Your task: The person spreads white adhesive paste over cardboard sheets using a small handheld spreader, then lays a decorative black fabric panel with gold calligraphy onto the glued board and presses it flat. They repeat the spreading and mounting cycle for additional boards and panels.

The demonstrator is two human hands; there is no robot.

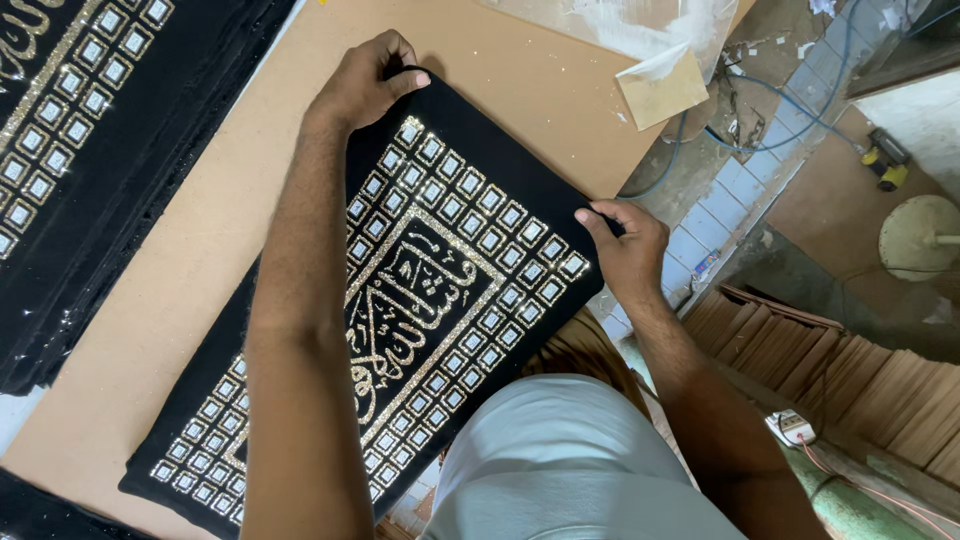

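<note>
The left hand (365, 85) grips the far corner of a black velvet panel (300, 400), fingers curled over the edge and the thumb lying flat on the top face, so the cloth-covered edge is pinched between them. The right hand (625, 250) holds the next corner along the same short edge, thumb on top and fingers tucked beneath, clamped on the rim. Between the two grips runs the panel's short end, and from it the panel stretches back toward the person's body, lying flat on a brown board table (200, 230), its near right part hanging past the table edge above the light grey shirt (570, 460).

Just inside both grips starts a border of small square glittering tiles (470, 210) in gold and silver, two rows deep, framing a central rectangle of gold glitter lettering (400, 320). The left forearm crosses over the panel's left side and hides part of that border.

Well to the left of the left hand lies a second black panel (90, 130) with the same tile pattern, on the same table. Beyond the left hand, at the far end of the table, sit a crumpled clear plastic sheet (640, 25) and a small tan card (660, 90). Past the right hand, down on the floor, are blue cables (790, 120), a stack of thin brown boards (800, 350), and a round pale fan base (920, 235).
</note>
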